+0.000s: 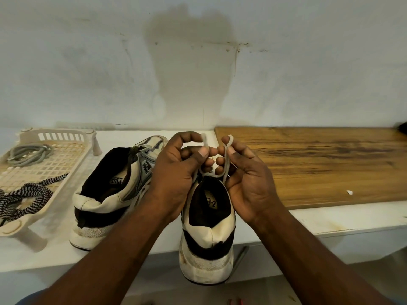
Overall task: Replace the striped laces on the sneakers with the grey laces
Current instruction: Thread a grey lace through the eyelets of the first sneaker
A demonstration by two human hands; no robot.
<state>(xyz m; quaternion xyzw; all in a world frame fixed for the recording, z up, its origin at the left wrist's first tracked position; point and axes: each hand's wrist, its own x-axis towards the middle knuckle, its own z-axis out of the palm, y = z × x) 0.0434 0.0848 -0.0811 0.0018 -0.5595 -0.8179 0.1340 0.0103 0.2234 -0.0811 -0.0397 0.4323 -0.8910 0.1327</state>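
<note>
Head | left hand (176, 170), right hand (248, 179) each pinch grey lace (225, 160) | sneaker (209, 230) heel overhangs table (330, 219) edge

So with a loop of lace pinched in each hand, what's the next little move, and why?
Probably cross the two loops and tuck one under the other to knot a bow. The left hand and right hand each pinch a loop of the pale grey lace just above the white and black sneaker, so lacing here seems done.

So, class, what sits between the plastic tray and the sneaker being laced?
The second sneaker, tilted sideways, lies between the tray and the sneaker being laced; the head view shows it.
</note>
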